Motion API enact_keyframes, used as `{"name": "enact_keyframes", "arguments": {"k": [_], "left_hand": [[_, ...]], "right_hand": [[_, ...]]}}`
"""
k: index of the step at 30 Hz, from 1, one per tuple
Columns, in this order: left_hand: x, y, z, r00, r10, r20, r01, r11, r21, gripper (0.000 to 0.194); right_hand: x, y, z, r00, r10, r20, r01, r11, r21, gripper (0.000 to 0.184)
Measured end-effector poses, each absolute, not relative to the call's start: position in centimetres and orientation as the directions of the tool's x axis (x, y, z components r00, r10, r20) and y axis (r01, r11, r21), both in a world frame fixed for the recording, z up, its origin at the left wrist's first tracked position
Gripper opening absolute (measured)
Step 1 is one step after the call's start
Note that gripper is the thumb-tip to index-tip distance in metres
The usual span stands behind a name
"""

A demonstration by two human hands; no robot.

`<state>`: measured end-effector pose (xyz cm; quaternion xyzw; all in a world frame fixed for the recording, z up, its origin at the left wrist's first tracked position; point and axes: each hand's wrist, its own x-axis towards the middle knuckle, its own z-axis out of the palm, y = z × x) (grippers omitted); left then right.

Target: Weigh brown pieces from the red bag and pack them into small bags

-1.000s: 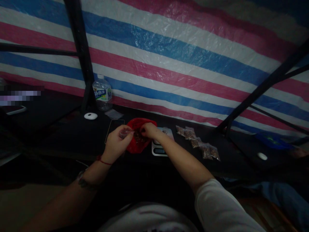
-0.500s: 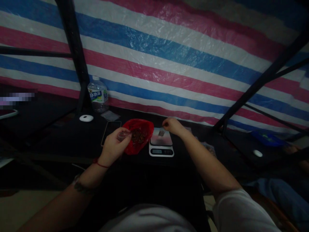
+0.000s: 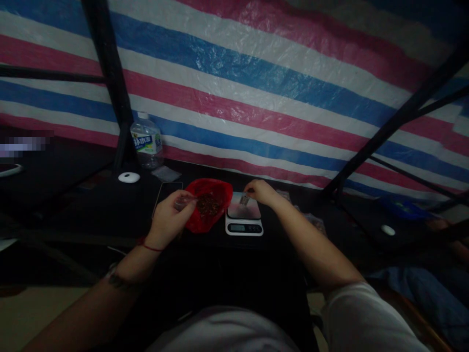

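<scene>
My left hand [image 3: 171, 209] is closed on a small clear plastic bag [image 3: 181, 201] at the left rim of a red plastic bag [image 3: 224, 191]. The red bag lies open, with small brown dried pieces [image 3: 207, 205] inside it. To its right stands a white kitchen scale [image 3: 230, 231] with a shiny metal plate; the digits on its display are unreadable. Over the back right corner of the plate is my right hand [image 3: 261, 191], fingertips pinched together. What it holds, if anything, is too small and dark to make out. A small greyish patch, perhaps a reflection, shows below the fingertips.
A phone [image 3: 159, 194] lies partly behind my left hand. Farther back are a clear bottle [image 3: 146, 144], a flat clear bag [image 3: 166, 173] and a white oval case [image 3: 129, 177]. Filled clear bags [image 3: 313, 222] lie beyond my right forearm. Another person's hand [image 3: 441, 225] is at far right.
My right hand has shifted slightly left, its fingertips lower over the scale plate. My left hand stays by the red bag, still gripping the small clear bag. The view has shifted slightly.
</scene>
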<state>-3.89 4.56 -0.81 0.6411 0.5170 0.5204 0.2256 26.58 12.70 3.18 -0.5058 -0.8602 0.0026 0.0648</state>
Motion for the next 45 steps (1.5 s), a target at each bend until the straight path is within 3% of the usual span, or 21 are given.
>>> {"name": "enact_keyframes", "arguments": {"k": [8,13,17,24,45], "left_hand": [[-4.0,4.4,-0.8,-0.102,0.892,0.441,0.428,-0.361,0.828,0.024],[-3.9,4.5,-0.8,-0.106,0.895,0.434,0.443,-0.348,0.826,0.024],[-4.0,4.5,-0.9,-0.089,0.892,0.443,0.448,-0.361,0.818,0.023],[-3.7,4.3,-0.6,-0.078,0.891,0.447,0.403,-0.382,0.832,0.021],[-3.7,4.1,-0.4,-0.065,0.893,0.445,0.409,-0.383,0.828,0.021]], "right_hand": [[24.2,11.9,4.2,-0.358,0.926,0.122,0.934,0.356,0.035,0.019],[20.6,10.8,3.5,-0.553,0.822,0.137,0.814,0.568,-0.125,0.021],[17.3,10.7,1.7,-0.693,0.721,0.018,0.706,0.682,-0.192,0.032],[15.3,11.5,0.6,-0.642,0.742,-0.192,0.766,0.628,-0.138,0.028],[14.5,12.9,-0.1,-0.625,0.751,-0.212,0.762,0.646,0.042,0.024]]}}
